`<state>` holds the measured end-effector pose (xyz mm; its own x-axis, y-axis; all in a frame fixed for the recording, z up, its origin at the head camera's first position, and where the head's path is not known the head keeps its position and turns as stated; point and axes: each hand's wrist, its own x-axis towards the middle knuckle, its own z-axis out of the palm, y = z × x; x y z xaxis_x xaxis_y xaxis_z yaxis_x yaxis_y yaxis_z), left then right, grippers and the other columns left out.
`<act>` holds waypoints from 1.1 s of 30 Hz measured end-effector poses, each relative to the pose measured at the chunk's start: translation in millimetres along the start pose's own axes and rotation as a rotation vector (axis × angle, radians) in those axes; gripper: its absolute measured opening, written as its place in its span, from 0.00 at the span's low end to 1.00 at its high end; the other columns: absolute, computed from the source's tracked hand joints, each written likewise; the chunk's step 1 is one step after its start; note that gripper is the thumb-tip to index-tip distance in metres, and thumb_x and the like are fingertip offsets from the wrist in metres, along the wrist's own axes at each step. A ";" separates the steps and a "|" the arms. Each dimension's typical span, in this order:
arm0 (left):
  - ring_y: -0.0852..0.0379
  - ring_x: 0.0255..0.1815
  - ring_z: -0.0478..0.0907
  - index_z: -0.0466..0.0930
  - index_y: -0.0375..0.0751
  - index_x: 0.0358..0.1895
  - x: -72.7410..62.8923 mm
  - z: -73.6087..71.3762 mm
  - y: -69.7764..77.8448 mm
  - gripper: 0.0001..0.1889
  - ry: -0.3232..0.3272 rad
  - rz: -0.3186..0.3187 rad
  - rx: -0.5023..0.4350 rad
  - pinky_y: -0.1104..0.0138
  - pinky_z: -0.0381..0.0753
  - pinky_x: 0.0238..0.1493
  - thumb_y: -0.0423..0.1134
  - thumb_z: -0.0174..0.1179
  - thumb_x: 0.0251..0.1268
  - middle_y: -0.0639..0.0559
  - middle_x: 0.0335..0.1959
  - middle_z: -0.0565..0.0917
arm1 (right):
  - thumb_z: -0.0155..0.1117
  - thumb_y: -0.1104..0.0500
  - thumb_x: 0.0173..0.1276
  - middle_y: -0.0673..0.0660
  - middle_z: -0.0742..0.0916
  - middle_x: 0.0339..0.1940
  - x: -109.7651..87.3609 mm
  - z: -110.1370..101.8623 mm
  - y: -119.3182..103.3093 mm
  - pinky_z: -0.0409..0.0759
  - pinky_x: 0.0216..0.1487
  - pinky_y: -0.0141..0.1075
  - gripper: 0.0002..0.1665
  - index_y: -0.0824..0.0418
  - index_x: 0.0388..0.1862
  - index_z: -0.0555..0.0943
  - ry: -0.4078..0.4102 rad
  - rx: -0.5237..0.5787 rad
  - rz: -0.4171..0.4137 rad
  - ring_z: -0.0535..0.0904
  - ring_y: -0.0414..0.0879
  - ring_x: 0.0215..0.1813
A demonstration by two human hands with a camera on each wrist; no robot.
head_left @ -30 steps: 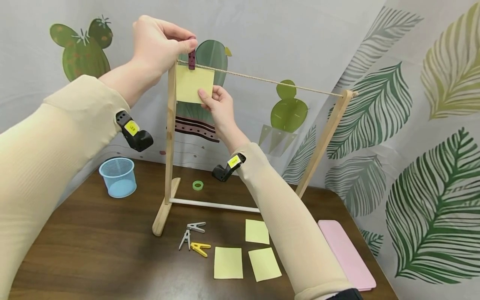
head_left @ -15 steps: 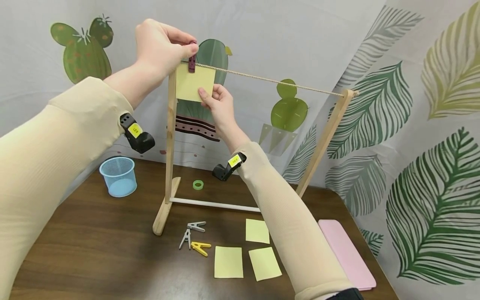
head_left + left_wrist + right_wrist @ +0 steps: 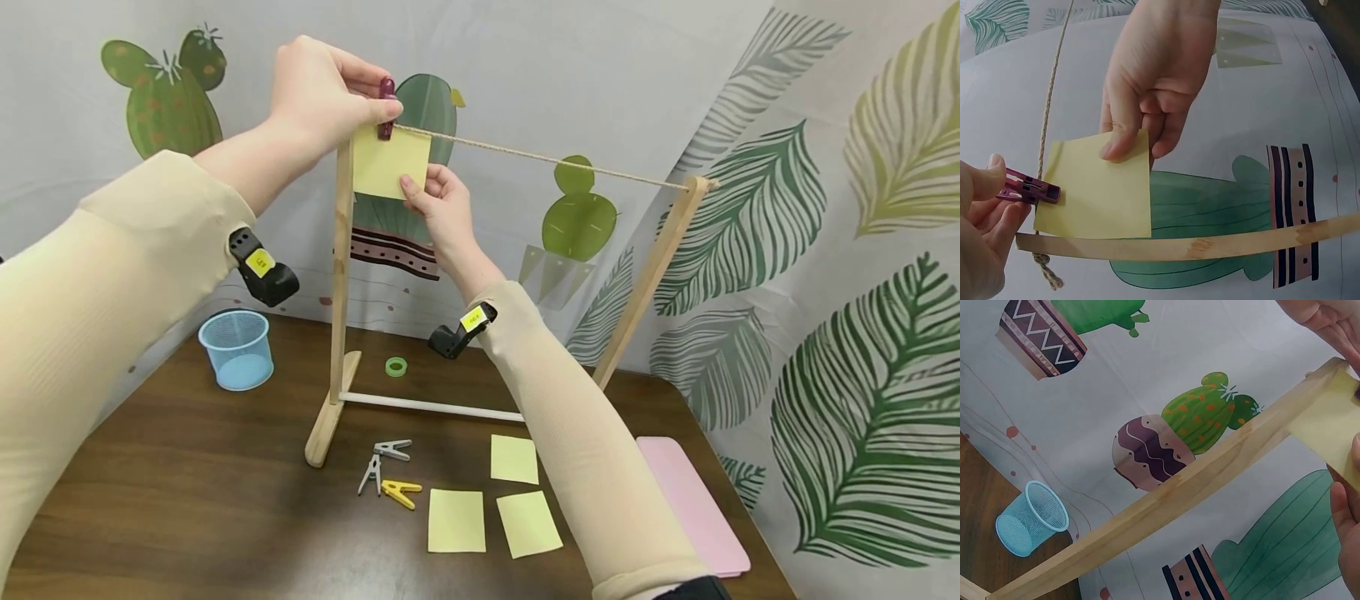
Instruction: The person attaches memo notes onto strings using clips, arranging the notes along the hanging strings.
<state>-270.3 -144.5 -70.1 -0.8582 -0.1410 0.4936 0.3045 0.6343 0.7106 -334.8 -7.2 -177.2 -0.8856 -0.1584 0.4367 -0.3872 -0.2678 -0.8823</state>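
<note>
A purple clothespin [image 3: 386, 131] sits over the rope [image 3: 540, 157] at the top edge of a yellow paper square [image 3: 390, 171], beside the left post. My left hand [image 3: 318, 93] holds the clothespin by its handle end between thumb and fingers; in the left wrist view the clothespin [image 3: 1041, 189] overlaps both rope and paper. With thumb in front and fingers behind, my right hand [image 3: 448, 212] pinches the paper's lower right corner. Below on the table lie two grey clothespins [image 3: 392, 450], a yellow clothespin [image 3: 400, 492] and three more yellow paper squares [image 3: 457, 522].
The wooden frame's left post [image 3: 341, 275] and right post [image 3: 652, 275] carry the rope, with a white rod [image 3: 427, 406] low between them. A blue mesh basket [image 3: 237, 350] stands at left, a green tape roll [image 3: 396, 367] behind the rod, a pink case [image 3: 693, 504] at right.
My left thumb has shifted down the clothespin, whose handle top now shows above it. My right hand stays at the paper's corner.
</note>
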 end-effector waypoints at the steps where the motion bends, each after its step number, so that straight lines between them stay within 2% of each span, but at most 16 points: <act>1: 0.78 0.36 0.80 0.82 0.45 0.58 -0.4 -0.1 0.2 0.25 -0.001 0.010 0.018 0.75 0.80 0.50 0.49 0.69 0.58 0.52 0.52 0.86 | 0.62 0.68 0.68 0.47 0.84 0.27 0.2 -0.6 0.1 0.77 0.38 0.28 0.04 0.64 0.40 0.77 0.002 0.000 0.007 0.78 0.38 0.30; 4: 0.75 0.42 0.82 0.80 0.44 0.60 -1.7 -0.4 0.9 0.26 0.001 0.032 0.057 0.74 0.79 0.53 0.50 0.68 0.60 0.50 0.55 0.84 | 0.62 0.68 0.68 0.47 0.83 0.27 1.1 -2.8 1.2 0.77 0.38 0.27 0.07 0.67 0.44 0.77 0.007 0.001 0.029 0.77 0.39 0.31; 7: 0.71 0.48 0.83 0.80 0.44 0.61 -2.8 -0.3 1.2 0.26 0.000 0.044 0.058 0.73 0.79 0.54 0.50 0.67 0.61 0.48 0.56 0.83 | 0.62 0.68 0.69 0.48 0.84 0.27 1.6 -4.7 2.5 0.77 0.39 0.28 0.09 0.69 0.46 0.77 0.009 -0.001 0.038 0.78 0.39 0.31; 13: 0.65 0.54 0.82 0.78 0.41 0.62 -6.0 1.3 -1.3 0.25 0.011 0.072 -0.007 0.73 0.77 0.57 0.46 0.66 0.63 0.46 0.58 0.82 | 0.61 0.68 0.69 0.47 0.84 0.27 0.7 -6.1 4.5 0.77 0.40 0.30 0.07 0.68 0.44 0.76 0.001 -0.002 0.050 0.80 0.38 0.30; 18: 0.63 0.56 0.82 0.78 0.40 0.62 -9.3 1.3 -3.8 0.25 0.025 0.089 -0.024 0.72 0.77 0.59 0.45 0.66 0.63 0.45 0.58 0.82 | 0.61 0.69 0.69 0.47 0.84 0.26 -0.4 -7.3 6.8 0.77 0.39 0.30 0.06 0.67 0.43 0.77 0.001 -0.009 0.060 0.80 0.38 0.30; 23: 0.64 0.56 0.82 0.79 0.41 0.61 -14.3 1.1 -5.9 0.25 0.073 0.106 -0.145 0.73 0.76 0.59 0.46 0.67 0.61 0.47 0.58 0.82 | 0.61 0.68 0.69 0.47 0.85 0.26 -2.6 -11.1 10.2 0.77 0.40 0.29 0.07 0.67 0.46 0.77 -0.010 -0.028 0.048 0.81 0.39 0.32; 26: 0.65 0.54 0.82 0.80 0.42 0.60 -21.0 3.3 -7.6 0.25 0.138 0.181 -0.228 0.73 0.76 0.58 0.45 0.68 0.60 0.47 0.57 0.83 | 0.61 0.68 0.69 0.48 0.86 0.28 -5.2 -13.4 12.3 0.78 0.39 0.28 0.10 0.69 0.48 0.77 -0.028 -0.030 0.044 0.82 0.39 0.34; 27: 0.65 0.53 0.83 0.80 0.42 0.59 -24.2 4.6 -7.8 0.24 0.164 0.225 -0.250 0.73 0.77 0.58 0.44 0.69 0.60 0.47 0.56 0.84 | 0.61 0.69 0.69 0.52 0.87 0.30 -6.2 -14.3 13.6 0.78 0.40 0.28 0.12 0.69 0.50 0.77 -0.033 -0.034 0.045 0.83 0.39 0.35; 30: 0.69 0.46 0.84 0.83 0.40 0.55 -34.0 9.4 -8.9 0.20 0.222 0.347 -0.274 0.74 0.78 0.55 0.41 0.69 0.61 0.46 0.52 0.86 | 0.61 0.70 0.69 0.65 0.88 0.42 -9.3 -17.9 18.3 0.81 0.48 0.33 0.15 0.71 0.54 0.76 -0.043 -0.046 0.054 0.86 0.51 0.43; 33: 0.73 0.38 0.82 0.86 0.37 0.50 -45.0 13.9 -9.7 0.16 0.230 0.430 -0.281 0.76 0.79 0.50 0.40 0.69 0.60 0.46 0.46 0.88 | 0.61 0.72 0.67 0.71 0.84 0.53 -11.8 -22.6 24.0 0.81 0.55 0.38 0.16 0.71 0.54 0.76 -0.028 -0.047 0.059 0.86 0.52 0.46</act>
<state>-240.4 -133.7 -106.1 -0.5298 -0.0971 0.8426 0.7323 0.4488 0.5122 -339.4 9.8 -207.6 -0.9001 -0.1989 0.3877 -0.3466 -0.2122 -0.9137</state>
